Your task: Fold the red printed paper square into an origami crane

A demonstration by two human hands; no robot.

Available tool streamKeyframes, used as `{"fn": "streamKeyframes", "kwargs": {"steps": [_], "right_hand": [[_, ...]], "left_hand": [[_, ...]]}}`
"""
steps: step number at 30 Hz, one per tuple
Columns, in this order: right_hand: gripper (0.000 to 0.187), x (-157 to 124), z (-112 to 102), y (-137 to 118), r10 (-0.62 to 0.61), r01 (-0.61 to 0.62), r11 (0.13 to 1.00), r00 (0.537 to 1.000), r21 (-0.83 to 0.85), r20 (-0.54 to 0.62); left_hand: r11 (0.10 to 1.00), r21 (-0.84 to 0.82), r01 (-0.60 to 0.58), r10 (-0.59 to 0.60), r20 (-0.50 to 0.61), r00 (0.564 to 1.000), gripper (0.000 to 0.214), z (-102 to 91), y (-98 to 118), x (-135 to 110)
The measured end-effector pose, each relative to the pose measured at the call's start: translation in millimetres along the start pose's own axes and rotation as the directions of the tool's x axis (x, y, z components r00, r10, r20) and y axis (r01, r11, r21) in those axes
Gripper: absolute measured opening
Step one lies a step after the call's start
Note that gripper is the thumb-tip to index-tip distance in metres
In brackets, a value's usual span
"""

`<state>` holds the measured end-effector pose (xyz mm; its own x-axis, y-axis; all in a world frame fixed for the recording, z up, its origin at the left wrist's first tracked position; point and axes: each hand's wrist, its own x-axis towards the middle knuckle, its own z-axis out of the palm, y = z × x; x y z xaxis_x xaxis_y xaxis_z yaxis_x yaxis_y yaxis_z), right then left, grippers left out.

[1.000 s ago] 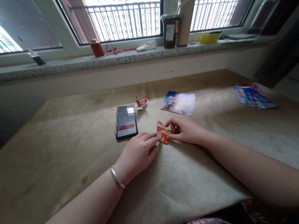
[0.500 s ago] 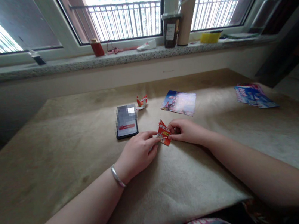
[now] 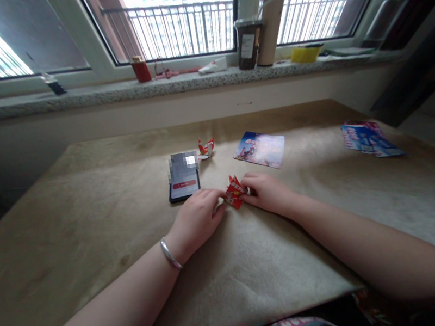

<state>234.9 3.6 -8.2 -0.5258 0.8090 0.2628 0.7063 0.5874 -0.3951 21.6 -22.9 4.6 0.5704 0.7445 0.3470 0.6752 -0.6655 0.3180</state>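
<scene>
A small red folded paper piece (image 3: 234, 192) with printed lettering stands between my two hands above the table, pointed at top and bottom. My left hand (image 3: 201, 212) pinches its left edge between thumb and fingers. On the other side, my right hand (image 3: 265, 191) grips the right edge, its fingertips partly hidden behind the paper. Just beyond my left hand lies a phone (image 3: 185, 190) with its upper screen blurred out. Behind the phone's right corner sits another red and white folded paper figure (image 3: 207, 147) with upright points.
A blue and pink printed sheet (image 3: 260, 149) lies beyond my right hand. Several similar sheets (image 3: 373, 139) overlap at the table's right. Along the stone windowsill (image 3: 99, 95) stand a red bottle (image 3: 140, 69), a dark jar (image 3: 250, 45), a tall tube (image 3: 274, 13) and a yellow roll (image 3: 306, 53).
The red folded paper has shifted slightly left and now shows more points at its top, looking narrower. Both hands have moved a little with it.
</scene>
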Motion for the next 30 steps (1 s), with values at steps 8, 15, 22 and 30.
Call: {"fn": "streamKeyframes", "kwargs": {"steps": [8,15,22,30], "right_hand": [[0.011,-3,0,-7,-0.093,0.097,0.993,0.994,-0.065,0.053],[0.014,-2,0,-11,-0.095,0.096,0.979,0.995,-0.182,0.015],[0.018,-2,1,-11,-0.14,0.135,0.959,0.99,-0.249,-0.002],[0.022,-4,-3,-9,-0.212,0.212,0.958,0.977,-0.192,0.024]], "left_hand": [[1.0,-0.001,-0.006,0.006,0.055,0.998,0.016,4.8,-8,0],[0.995,0.088,-0.05,0.044,0.067,0.997,0.015,5.2,-10,4],[0.988,0.132,-0.077,0.07,0.059,0.996,0.019,1.9,-10,6],[0.976,0.17,-0.138,0.122,0.103,0.987,0.024,0.0,-10,4]]}}
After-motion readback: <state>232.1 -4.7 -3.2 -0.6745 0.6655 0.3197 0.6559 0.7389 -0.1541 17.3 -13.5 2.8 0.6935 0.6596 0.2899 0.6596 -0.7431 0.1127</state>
